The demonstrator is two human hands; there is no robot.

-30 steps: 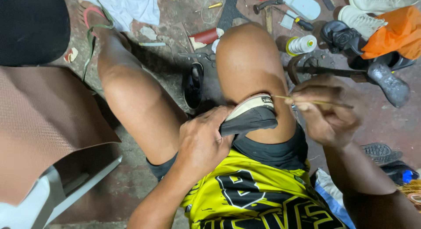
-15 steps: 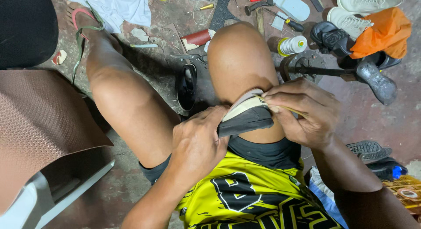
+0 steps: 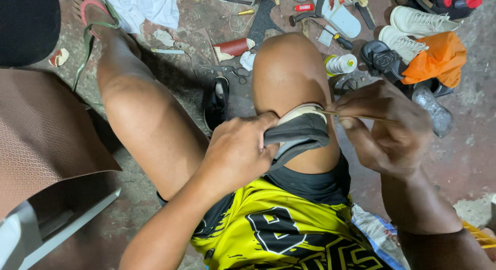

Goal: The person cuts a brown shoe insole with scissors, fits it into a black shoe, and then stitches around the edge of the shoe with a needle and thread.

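On my right thigh, just above the knee, I pin a dark shoe (image 3: 299, 135) with a pale sole, my left hand (image 3: 237, 153) closed around its heel end, thumb and fingers clamped over the folded upper. My right hand (image 3: 385, 128) is pinched shut on a thin stitching awl (image 3: 356, 116) whose tip meets the sole edge. The upper looks soft and creases easily under my grip; the sole seems stiffer, so the firm hold belongs at the rim. My left forearm crosses my lap; my right wrist is cocked inward. A thread spool (image 3: 341, 64), scissors (image 3: 227, 71) and other shoes lie on the concrete floor (image 3: 465, 151).
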